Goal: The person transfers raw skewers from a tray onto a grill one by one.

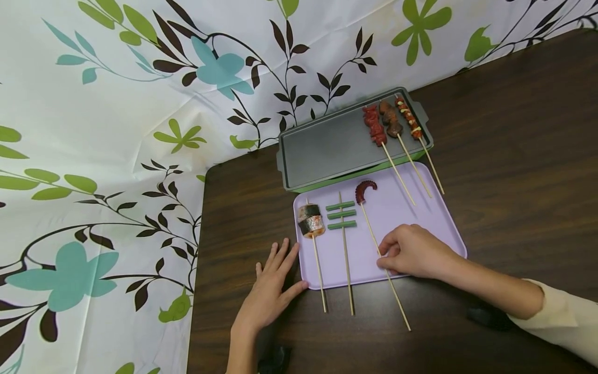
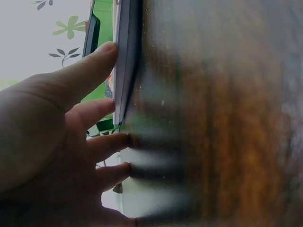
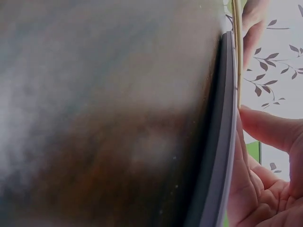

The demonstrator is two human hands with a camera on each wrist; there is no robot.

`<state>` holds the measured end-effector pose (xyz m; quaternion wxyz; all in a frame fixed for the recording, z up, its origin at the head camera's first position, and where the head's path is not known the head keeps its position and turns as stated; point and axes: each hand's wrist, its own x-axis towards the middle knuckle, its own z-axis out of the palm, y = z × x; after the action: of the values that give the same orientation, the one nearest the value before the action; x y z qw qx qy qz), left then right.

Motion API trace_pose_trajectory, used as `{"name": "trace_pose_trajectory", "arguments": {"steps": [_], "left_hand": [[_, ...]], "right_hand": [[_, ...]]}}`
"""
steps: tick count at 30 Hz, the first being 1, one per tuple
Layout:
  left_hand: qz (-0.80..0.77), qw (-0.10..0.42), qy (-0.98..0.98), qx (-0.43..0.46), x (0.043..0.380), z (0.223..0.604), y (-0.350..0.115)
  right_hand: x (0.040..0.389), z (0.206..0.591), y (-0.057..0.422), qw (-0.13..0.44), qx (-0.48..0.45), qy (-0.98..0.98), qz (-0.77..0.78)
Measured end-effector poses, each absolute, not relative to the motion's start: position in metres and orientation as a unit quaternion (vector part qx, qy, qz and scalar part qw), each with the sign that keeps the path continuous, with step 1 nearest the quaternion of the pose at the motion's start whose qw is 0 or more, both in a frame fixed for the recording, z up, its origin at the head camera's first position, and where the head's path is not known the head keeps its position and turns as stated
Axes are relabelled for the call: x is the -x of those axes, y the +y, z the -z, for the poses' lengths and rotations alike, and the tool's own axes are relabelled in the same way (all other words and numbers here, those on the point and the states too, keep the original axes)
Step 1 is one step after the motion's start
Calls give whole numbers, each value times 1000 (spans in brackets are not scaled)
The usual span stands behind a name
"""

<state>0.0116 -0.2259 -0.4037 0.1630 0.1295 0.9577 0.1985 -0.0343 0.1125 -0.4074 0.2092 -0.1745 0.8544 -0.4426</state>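
My right hand (image 1: 416, 253) pinches the stick of an octopus tentacle skewer (image 1: 361, 195) between thumb and fingers, low over the lilac tray (image 1: 439, 210). The skewer's pointed end reaches past the tray's front edge. My left hand (image 1: 267, 297) spreads its fingers at the tray's front left corner, with the thumb touching the rim in the left wrist view. Left of the tentacle lie a skewer with green stalks (image 1: 341, 214) and a skewer with a fish-like chunk wrapped in dark bands (image 1: 311, 221), sticks pointing toward me.
Behind the tray stands a grey griddle (image 1: 322, 150) with a green base. On its right side lie a red meat skewer (image 1: 375, 126), a brown meat skewer (image 1: 391, 119) and a sausage skewer (image 1: 409, 119), sticks overhanging the tray. A patterned cloth (image 1: 117, 156) hangs behind the dark wooden table (image 1: 518, 156).
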Motion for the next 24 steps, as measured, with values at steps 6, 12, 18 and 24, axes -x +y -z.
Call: {"name": "trace_pose_trajectory", "arguments": {"steps": [6, 12, 18, 24], "left_hand": [[-193, 164, 959, -130, -11, 404, -226], [-195, 163, 958, -130, -10, 404, -226], [-197, 161, 958, -131, -11, 405, -226], [-197, 161, 958, -130, -11, 405, -227]], "right_hand": [[35, 411, 117, 236, 160, 838, 465], [34, 411, 119, 232, 151, 836, 474], [32, 406, 121, 224, 145, 836, 479], [28, 401, 122, 229, 143, 831, 486]]}}
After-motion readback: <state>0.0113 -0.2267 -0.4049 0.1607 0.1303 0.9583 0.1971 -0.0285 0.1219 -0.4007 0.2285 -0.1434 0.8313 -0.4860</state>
